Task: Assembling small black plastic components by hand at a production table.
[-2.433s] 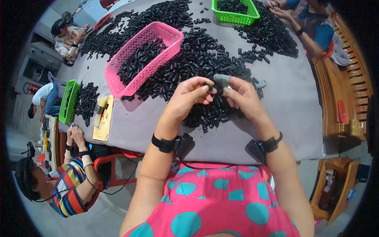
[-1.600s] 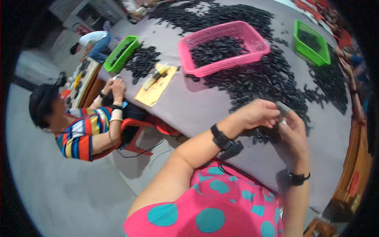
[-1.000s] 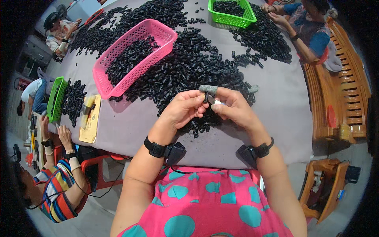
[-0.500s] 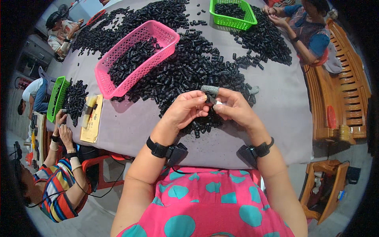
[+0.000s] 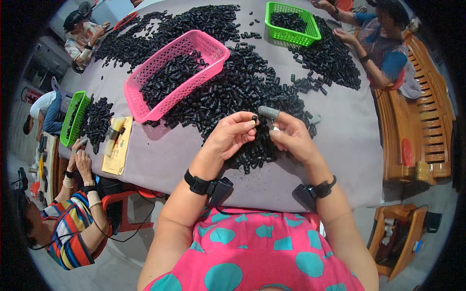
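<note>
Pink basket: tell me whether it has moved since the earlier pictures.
No: against the table, the pink basket keeps its place; only the camera's view has shifted.

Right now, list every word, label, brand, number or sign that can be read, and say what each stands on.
Nothing can be read for certain.
Yellow paper on the table: printed marks, too small and blurred to read.
Black pieces: any marks too small to tell.
Pink basket: no lettering shows.

Black pieces (image 5: 233, 94), grey fingerstall (image 5: 268, 112), pink basket (image 5: 193, 86), green baskets (image 5: 291, 37), greyish tablecloth (image 5: 347, 150), pink teal-spotted clothing (image 5: 259, 242)
</note>
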### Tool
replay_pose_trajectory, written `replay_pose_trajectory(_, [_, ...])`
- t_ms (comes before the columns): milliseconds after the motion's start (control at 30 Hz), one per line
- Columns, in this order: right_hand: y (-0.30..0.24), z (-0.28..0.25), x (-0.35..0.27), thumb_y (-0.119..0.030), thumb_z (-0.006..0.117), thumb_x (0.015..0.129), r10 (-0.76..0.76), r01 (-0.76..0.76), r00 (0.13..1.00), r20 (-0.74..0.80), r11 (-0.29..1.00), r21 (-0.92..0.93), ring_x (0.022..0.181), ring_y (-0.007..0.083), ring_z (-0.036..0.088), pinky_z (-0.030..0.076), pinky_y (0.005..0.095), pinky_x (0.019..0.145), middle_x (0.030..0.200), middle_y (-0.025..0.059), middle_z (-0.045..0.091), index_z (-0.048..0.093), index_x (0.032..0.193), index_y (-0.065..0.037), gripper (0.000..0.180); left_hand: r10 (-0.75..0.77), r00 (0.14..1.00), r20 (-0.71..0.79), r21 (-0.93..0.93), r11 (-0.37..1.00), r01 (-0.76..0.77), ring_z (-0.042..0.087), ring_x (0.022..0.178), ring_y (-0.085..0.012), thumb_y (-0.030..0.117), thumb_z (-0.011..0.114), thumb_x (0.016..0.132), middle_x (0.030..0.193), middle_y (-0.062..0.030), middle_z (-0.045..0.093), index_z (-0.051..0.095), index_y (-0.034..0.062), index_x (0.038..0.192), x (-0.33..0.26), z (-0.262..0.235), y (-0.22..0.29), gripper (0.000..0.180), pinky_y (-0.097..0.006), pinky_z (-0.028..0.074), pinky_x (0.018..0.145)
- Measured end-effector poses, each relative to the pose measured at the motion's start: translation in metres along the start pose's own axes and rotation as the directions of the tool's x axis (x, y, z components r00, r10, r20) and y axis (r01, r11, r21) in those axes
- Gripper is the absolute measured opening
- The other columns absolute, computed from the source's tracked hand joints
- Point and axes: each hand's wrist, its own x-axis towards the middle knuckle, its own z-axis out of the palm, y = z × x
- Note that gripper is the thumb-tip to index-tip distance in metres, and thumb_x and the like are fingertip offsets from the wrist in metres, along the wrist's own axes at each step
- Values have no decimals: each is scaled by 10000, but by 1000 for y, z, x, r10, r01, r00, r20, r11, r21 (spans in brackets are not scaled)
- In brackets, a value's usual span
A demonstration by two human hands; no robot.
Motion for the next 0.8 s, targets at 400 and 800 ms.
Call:
replay_pose_trajectory(400, [-56,14,42,-118,596,877,-50,69,993,105,981,-181,545,16,429,345,175,461,698,-59,474,437,1370,-24,526,134,990,-55,17,991,-133,605,649,-83,24,633,866,818,-15,615,581,33,1135,-3,5,36,274,-205,529,581])
replay_pose_trajectory(800, [-24,13,51,-134,612,869,4,4,996,88,996,-92,550,23,441,358,180,468,704,-50,483,410,1374,-26,554,114,990,-86,-102,987,-122,637,729,-114,109,593,913,908,-50,636,564,15,1158,15,-13,29,264,-227,556,636])
